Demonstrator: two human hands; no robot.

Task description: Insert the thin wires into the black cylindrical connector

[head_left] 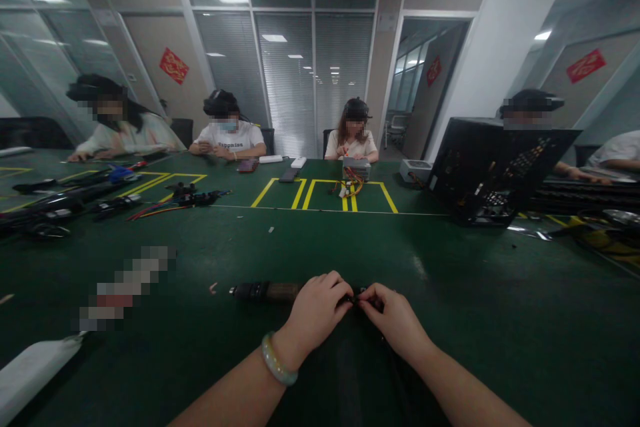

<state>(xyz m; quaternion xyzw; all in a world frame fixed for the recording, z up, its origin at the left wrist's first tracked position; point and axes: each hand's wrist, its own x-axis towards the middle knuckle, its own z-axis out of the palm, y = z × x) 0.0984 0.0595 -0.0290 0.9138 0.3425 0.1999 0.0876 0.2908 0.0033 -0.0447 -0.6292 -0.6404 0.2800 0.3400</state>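
Left hand (323, 310): pinching dark piece (355, 301)
Right hand (397, 320): pinching it too
Tool (265, 291): lying partly hidden
Progress: handling, seemingly unfinished

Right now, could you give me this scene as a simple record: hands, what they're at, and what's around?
Left hand: pinching at a small dark item, too hidden to identify
Right hand: fingertips at the same item
Beside left hand: dark cylindrical tool, partly hidden
Surface: green table
Farther right: black computer case
Across: seated people
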